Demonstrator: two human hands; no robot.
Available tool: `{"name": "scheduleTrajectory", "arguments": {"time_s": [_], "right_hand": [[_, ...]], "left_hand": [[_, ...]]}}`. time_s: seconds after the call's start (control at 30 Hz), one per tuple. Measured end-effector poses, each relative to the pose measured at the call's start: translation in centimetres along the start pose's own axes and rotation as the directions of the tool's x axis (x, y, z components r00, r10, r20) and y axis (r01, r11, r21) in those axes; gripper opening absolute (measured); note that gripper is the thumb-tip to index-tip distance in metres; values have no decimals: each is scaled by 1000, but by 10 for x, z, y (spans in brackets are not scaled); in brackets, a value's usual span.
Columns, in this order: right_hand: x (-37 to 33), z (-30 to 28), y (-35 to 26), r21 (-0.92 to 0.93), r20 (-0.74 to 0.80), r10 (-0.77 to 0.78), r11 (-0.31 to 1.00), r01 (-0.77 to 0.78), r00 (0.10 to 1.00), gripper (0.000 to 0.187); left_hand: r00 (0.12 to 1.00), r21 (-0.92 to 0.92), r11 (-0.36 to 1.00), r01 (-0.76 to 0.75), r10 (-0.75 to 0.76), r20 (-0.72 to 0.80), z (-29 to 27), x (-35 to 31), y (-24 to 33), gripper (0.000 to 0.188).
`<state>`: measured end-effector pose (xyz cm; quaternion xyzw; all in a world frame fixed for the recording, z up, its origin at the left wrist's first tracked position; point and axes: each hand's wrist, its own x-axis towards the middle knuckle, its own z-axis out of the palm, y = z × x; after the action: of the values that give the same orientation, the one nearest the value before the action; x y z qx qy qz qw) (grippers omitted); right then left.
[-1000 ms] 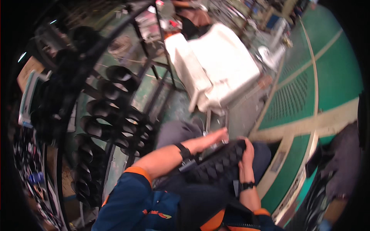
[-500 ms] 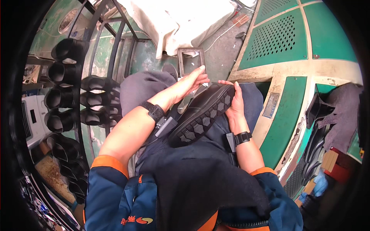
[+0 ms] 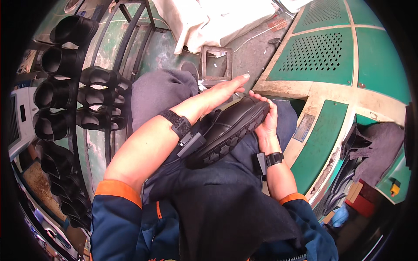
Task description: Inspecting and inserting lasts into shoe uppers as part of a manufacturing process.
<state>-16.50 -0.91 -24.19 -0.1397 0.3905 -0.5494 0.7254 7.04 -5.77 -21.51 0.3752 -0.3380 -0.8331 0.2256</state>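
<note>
A black leather shoe (image 3: pixel 226 126) with a thick lugged sole lies tilted across my lap. Its toe points to the upper right, and its upper and one sole edge face me. My right hand (image 3: pixel 267 119) wraps round the toe end, thumb at the sole side, fingertips over the front. Above the shoe, my left hand (image 3: pixel 228 89) stretches out flat with its fingers pointing right; it is empty as far as I can see. Whether its underside touches the leather I cannot tell. The left wrist and its grey strapped device partly hide the heel end.
At left, a dark metal rack (image 3: pixel 80 143) carries several black shoes. Green panels with a pale frame (image 3: pixel 300 89) flank me on the right, one perforated. Ahead stand a square metal frame (image 3: pixel 216 79) and a white-draped surface (image 3: pixel 226 24). A grey cloth (image 3: pixel 381 143) hangs at far right.
The shoe has rolled so more of its upper and less of its sole tread shows. My left hand has moved right across it. The whole view has shifted slightly.
</note>
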Motion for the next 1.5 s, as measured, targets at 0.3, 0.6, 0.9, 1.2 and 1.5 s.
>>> {"name": "scheduleTrajectory", "arguments": {"time_s": [0.3, 0.6, 0.9, 1.2, 1.5], "right_hand": [[14, 28, -13, -189, 7, 20, 982, -18, 1000, 35], [23, 60, -15, -393, 365, 150, 920, 6, 919, 42], [-1, 101, -8, -413, 468, -136, 840, 352, 873, 46], [9, 95, -31, -286, 266, -154, 930, 231, 952, 43], [39, 86, -12, 106, -61, 136, 986, -129, 989, 64]], "left_hand": [[996, -41, 999, -2, 6, 93, 7, -11, 27, 90], [946, -231, 940, -249, 185, -267, 29, 14, 6, 66], [921, -200, 899, -389, 374, -110, 30, -2, 8, 40], [924, 112, 957, -267, 287, -254, 50, -34, 19, 52], [981, -756, 649, 85, -187, -51, 74, -143, 1, 55]]}}
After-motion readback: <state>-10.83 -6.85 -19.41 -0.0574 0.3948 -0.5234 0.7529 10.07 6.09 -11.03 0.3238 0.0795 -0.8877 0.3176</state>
